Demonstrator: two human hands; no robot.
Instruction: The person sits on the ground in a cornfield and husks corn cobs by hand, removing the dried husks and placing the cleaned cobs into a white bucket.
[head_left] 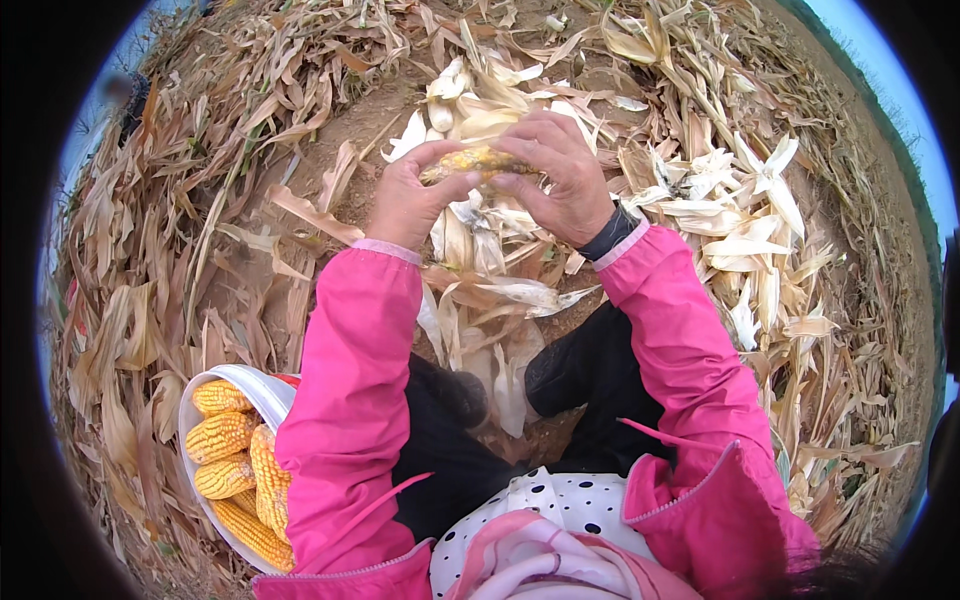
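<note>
Upper centre of the frame: both hands close around one yellow corn cob [478, 160]. The left hand [408, 200] pinches its left end, and the right hand [560, 180] wraps over its right end from above. The cob's long axis runs left to right between them. Pale husks [480, 250] hang beneath. At lower left, a white sack [262, 392] holds shucked cobs [225, 438].
</note>
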